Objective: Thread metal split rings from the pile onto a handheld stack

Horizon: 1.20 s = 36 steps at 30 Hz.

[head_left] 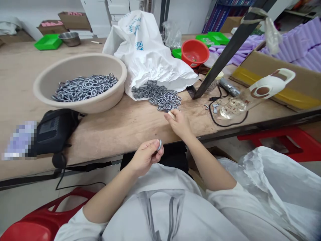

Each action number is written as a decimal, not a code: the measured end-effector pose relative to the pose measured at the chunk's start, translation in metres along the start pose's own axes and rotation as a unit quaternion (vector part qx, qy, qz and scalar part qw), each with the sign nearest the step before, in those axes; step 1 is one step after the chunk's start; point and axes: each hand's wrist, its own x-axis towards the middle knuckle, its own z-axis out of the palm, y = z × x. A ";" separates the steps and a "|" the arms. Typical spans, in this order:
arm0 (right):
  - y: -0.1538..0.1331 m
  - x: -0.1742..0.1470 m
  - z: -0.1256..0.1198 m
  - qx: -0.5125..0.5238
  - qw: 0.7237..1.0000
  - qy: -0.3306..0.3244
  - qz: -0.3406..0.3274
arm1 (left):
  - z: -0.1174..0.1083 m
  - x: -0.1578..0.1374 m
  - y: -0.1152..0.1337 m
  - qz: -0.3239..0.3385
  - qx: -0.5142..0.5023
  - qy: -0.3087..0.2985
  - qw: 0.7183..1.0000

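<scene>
My left hand [147, 154] is closed, pinching a grey metal ring [159, 145] between thumb and fingers just over the table's front edge. My right hand [180, 124] is closed around a small cream-coloured tool [172, 115]; most of it is hidden, so its kind cannot be told. The tip of that tool is beside a loose pile of metal rings [165, 98], which spills from the mouth of a white woven sack [150, 57]. To the left, a wide beige basin [80, 107] holds many more rings [85, 88].
A black pouch [56, 129] lies at the left. A slanted metal post [220, 57] rises right of the sack. Beyond it are a clear bottle [240, 102], a cable [213, 120] and a cardboard box [265, 73]. A red bowl [194, 52] stands behind.
</scene>
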 end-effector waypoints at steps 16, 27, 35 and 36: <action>-0.004 0.022 0.014 0.107 0.992 -0.060 -0.028 | -0.031 0.004 0.001 -0.036 -0.102 0.168 0.980; -0.039 -0.076 0.017 0.470 0.866 -0.164 0.037 | -0.018 0.004 -0.006 -0.045 -0.112 0.048 0.991; -0.051 -0.061 0.018 0.412 0.901 -0.130 -0.032 | -0.016 0.005 0.003 -0.008 -0.038 0.087 0.995; -0.052 -0.057 0.017 0.407 0.904 -0.124 -0.030 | -0.016 0.007 0.006 -0.007 -0.037 0.087 0.996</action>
